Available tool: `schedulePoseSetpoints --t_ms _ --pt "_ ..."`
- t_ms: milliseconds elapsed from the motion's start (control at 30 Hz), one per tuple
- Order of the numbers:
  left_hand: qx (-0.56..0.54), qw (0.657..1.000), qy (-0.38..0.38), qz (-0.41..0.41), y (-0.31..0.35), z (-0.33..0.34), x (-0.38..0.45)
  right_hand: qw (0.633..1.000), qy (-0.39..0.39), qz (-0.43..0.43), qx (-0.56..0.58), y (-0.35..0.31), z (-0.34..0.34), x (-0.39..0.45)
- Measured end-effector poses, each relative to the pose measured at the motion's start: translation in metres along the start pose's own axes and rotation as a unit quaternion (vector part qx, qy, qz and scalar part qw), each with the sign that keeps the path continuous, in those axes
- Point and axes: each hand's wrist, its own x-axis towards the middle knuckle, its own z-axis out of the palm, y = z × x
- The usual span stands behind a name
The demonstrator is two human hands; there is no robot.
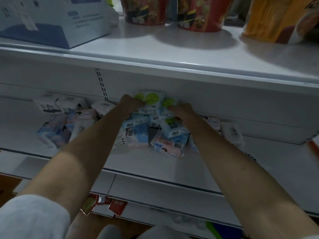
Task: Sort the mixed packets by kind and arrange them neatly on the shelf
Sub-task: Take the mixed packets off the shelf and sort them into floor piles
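In the middle of the frame, the left hand [128, 102] and right hand [181, 111] each pinch the green-dot packets [151, 100] at the back of the shelf [138, 163]. They look soft, light, slippery — best held by the edges.

A shop aisle: white metal shelves [155, 66] with slotted uprights [101, 83], barcoded packets [138, 128] piled on the middle shelf, boxed goods [51, 23] and snack tubs [145, 11] above.
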Motion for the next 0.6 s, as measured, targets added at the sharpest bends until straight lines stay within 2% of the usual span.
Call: schedulePoseSetpoints --t_ms 133,300,467,600 --pt "-0.051 0.998 0.019 0.024 -0.004 -0.001 -0.006 0.995 -0.014 -0.012 0.1 0.003 -0.001 -0.003" --pt "-0.184 0.982 0.035 0.015 -0.009 -0.006 -0.031 0.988 0.014 -0.096 0.123 -0.005 0.007 -0.011" --pt "-0.395 0.918 0.028 0.0 -0.029 -0.034 -0.058 0.977 -0.035 -0.158 0.142 -0.02 0.036 -0.035" --pt "-0.482 0.871 0.092 0.011 -0.059 -0.072 -0.081 0.967 -0.106 -0.168 0.162 -0.024 0.081 -0.055"
